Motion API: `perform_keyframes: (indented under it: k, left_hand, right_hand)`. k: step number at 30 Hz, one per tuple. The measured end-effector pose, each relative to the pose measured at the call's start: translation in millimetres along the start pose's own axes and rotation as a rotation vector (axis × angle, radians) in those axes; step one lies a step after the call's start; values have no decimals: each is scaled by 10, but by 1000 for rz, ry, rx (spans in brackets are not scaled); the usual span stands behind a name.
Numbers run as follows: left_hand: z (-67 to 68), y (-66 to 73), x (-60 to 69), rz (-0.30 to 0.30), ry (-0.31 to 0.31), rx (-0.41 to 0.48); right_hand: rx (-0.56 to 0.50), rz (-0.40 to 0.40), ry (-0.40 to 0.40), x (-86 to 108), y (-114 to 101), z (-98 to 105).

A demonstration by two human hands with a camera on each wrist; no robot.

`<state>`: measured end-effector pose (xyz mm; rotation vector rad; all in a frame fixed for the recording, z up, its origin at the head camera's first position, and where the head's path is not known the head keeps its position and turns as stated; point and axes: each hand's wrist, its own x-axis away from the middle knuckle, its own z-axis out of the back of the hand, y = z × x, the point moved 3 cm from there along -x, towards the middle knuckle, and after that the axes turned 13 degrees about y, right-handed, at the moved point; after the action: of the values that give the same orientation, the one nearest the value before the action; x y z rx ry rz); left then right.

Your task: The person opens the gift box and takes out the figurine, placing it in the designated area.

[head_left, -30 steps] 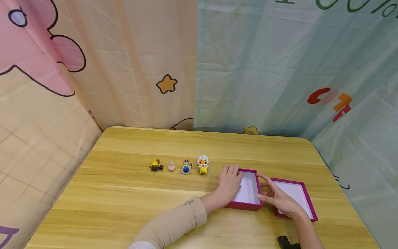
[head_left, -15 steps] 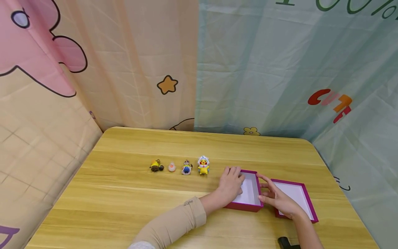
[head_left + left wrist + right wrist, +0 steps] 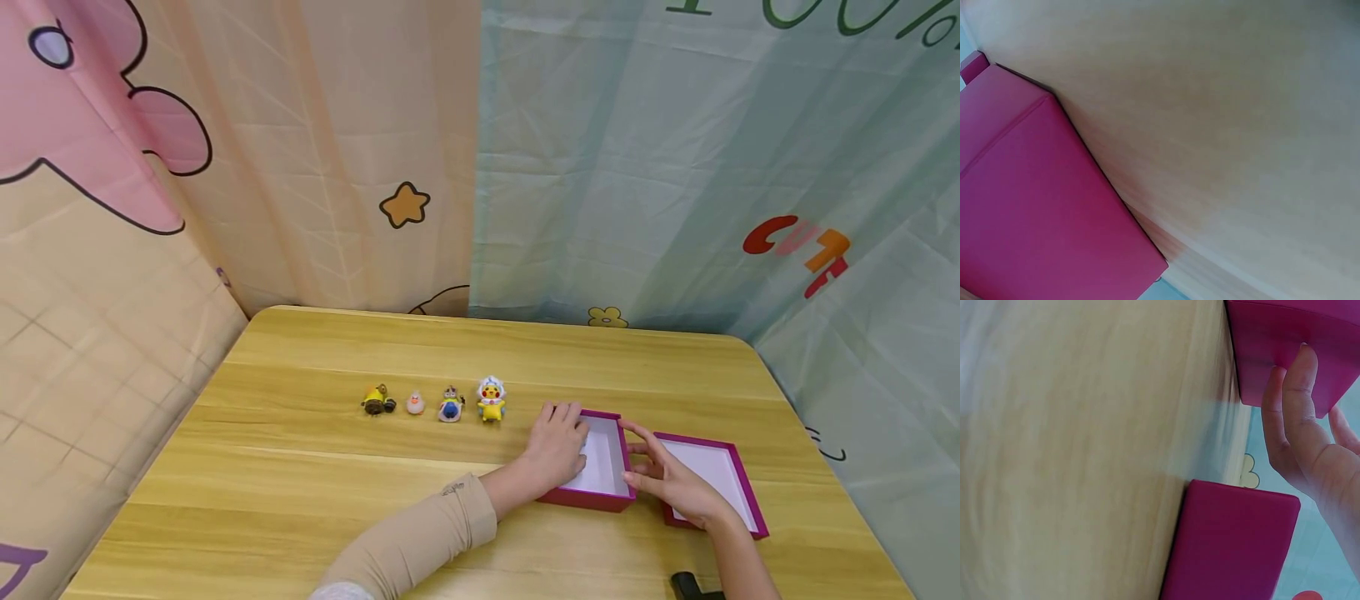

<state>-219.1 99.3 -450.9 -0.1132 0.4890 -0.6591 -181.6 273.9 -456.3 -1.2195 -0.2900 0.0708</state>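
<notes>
An open magenta box [image 3: 588, 497] with a white inside stands on the table. My left hand [image 3: 553, 446] lies over its left side, fingertips near the back left corner and thumb showing inside. A bit of blue shows beside those fingers; whether they hold anything is hidden. The left wrist view shows only the outer side of the box [image 3: 1054, 206], no hand. My right hand [image 3: 671, 479] touches the right wall with spread fingers. In the right wrist view, fingertips [image 3: 1302, 353] rest against the box's outer side [image 3: 1272, 337].
Right of the box lies its matching lid [image 3: 712, 471], white side up. To the left stand a yellow-and-brown toy [image 3: 377, 400], a small pale duck toy [image 3: 415, 403], a blue-and-white figurine [image 3: 451, 405] and a yellow figurine with a white hood [image 3: 491, 400]. A black object [image 3: 693, 586] lies near the front edge.
My left hand's thumb has come into sight inside the box as the hand shifted slightly. The right hand has kept its place against the wall.
</notes>
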Motion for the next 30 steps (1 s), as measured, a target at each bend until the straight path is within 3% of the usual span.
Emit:
perform_keyframes:
  k: [12,23,30]
  left_hand:
    - [3,21,10,-17,61,-19]
    - [39,22,20,-73,97,-9]
    - [80,-1,25,-92,177,28]
  right_hand:
    - [-14,13,-5,3,-6,2]
    - [9,4,5,4,-6,0]
    - [10,5,3,2,-10,-2]
